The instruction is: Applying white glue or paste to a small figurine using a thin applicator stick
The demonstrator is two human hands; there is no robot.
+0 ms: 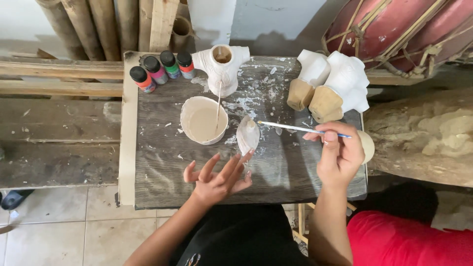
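While the left hand (217,180) splays its fingers and props a small white-coated carving (248,135) at table centre with only the fingertips, likely sparing wet coating, the right hand (337,155) at 3 o'clock pinches a thin blue-handled brush (300,128), bristles on the piece. At 9 o'clock sits a bowl of whitish primer (203,120) with a stick, close for dipping. Four paint bottles (162,70) at 11, white busts (327,86) at 1. The carving's shape is unclear; a round object behind the right hand is mostly hidden.

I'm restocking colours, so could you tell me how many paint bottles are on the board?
4, in a row at the board's back left corner: orange-labelled, pink, green, red. None seems hidden.
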